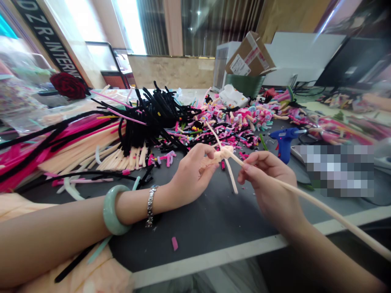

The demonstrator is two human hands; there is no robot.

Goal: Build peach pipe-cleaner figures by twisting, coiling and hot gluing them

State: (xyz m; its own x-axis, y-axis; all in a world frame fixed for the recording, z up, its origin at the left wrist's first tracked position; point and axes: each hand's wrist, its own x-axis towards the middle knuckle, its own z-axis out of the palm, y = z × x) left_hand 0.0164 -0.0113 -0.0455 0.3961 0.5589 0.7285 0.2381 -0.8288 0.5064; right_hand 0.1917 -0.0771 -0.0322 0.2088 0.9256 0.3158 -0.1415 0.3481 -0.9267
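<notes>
Grey tabletop littered with cut pink and blue scraps, a black stem pile behind, one blue glue gun at right, one cardboard box beyond. Both hands meet above the table: left hand pinches a knotted cream pipe cleaner, right hand grips its long tail. One jade bangle circles the left wrist.

Bright daylight from blown-out rear windows; edges stretched, blurred; centre sharp; soft shadows.
</notes>
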